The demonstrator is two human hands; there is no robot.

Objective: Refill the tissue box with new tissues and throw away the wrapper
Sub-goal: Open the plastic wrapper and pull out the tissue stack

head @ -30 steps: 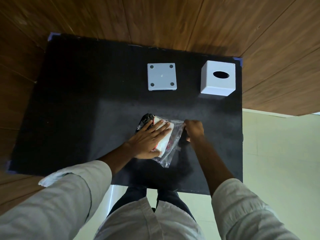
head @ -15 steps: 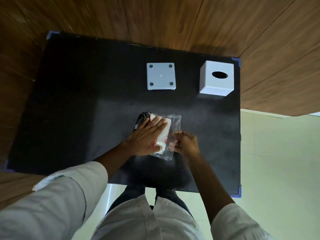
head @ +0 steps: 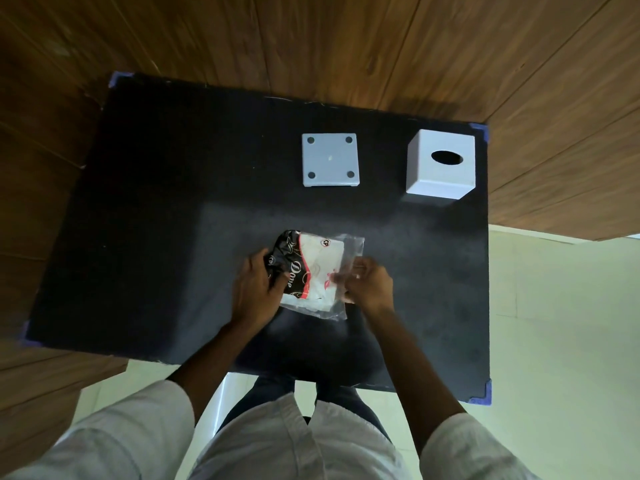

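A pack of tissues [head: 317, 271] in a clear wrapper with a black and red printed end lies on the black mat, near its front middle. My left hand [head: 254, 289] grips the pack's black left end. My right hand [head: 369, 285] pinches the clear loose wrapper at the pack's right end. The white tissue box cover [head: 440, 163], with an oval slot on top, stands at the mat's back right corner. Its flat white base plate [head: 330, 159], with a dark dot near each corner, lies to the left of it.
The black mat [head: 166, 237] covers a table set against a wooden wall. Pale floor tiles [head: 561, 323] show to the right beyond the mat's edge. My legs and white shirt are at the table's front edge.
My left hand lifted off the top of the pack and slid to its black left end. My right hand came in from the right and now pinches the clear wrapper end.
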